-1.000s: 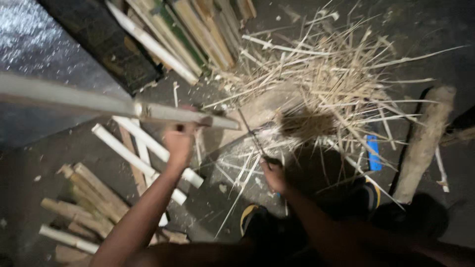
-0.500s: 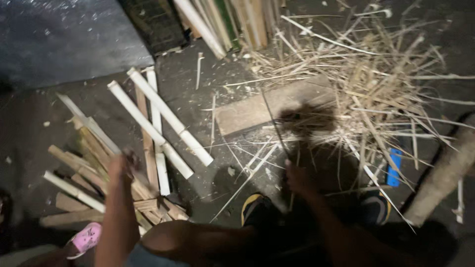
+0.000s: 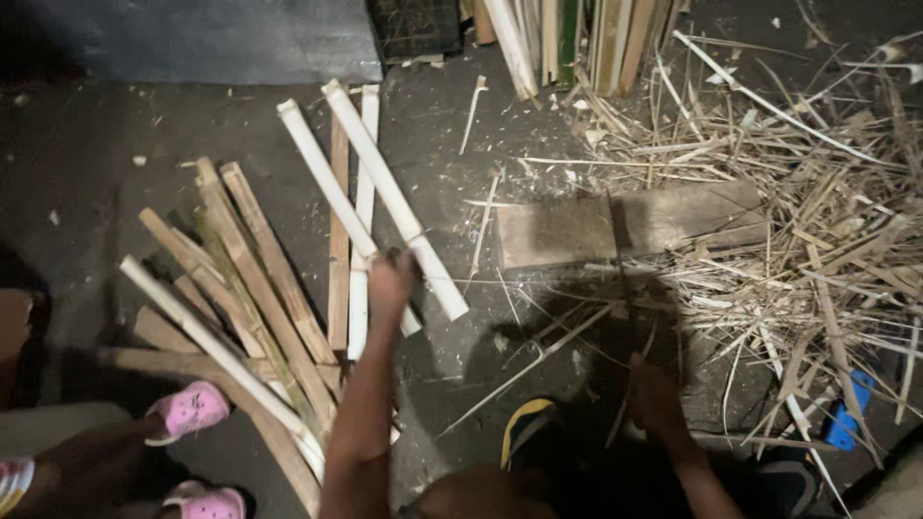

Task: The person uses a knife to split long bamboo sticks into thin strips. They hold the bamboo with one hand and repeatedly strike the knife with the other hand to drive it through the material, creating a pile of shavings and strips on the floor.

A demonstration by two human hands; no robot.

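Reaching forward, my left hand [image 3: 389, 284] now touches the pale split stick [image 3: 392, 197] on the floor; half a second ago it hung lower, over the pile. Its fingers look curled, grip unclear. My right hand [image 3: 656, 399] grips a dark blade [image 3: 620, 279] near the plank [image 3: 630, 226].

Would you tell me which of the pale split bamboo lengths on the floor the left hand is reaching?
The left hand meets the rightmost pale bamboo length, the diagonal one ending nearest the wooden block; the other pale lengths lie further left.
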